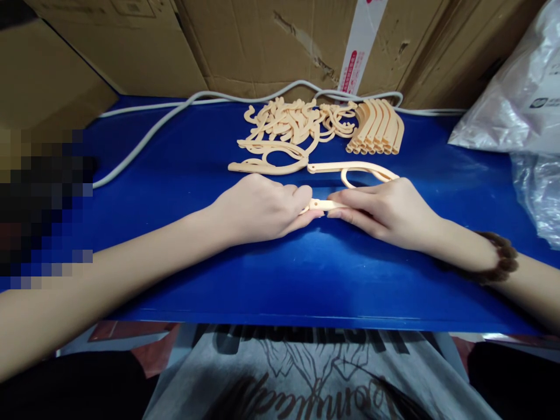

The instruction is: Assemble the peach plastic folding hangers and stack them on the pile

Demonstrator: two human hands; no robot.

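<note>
Between both hands is a small cream plastic piece point(324, 205) with a round hole near its left end. My left hand point(271, 207) is closed on its left end, which the fingers mostly hide. My right hand point(380, 210) pinches its right part between thumb and fingers. Just beyond the hands lies a curved cream hanger arm point(345, 167), partly behind my right hand. Left of it are curved hanger parts point(271, 169). Farther back sit a tangled pile of cream hooked pieces point(289, 119) and a neat stack of curved cream arms point(378, 128).
The blue table point(280, 280) has its front edge near my body. A white cable point(144, 153) runs along the back and curves down at left. Cardboard boxes point(262, 46) stand behind. Clear plastic bags point(520, 99) lie at the right. A blurred dark area is at far left.
</note>
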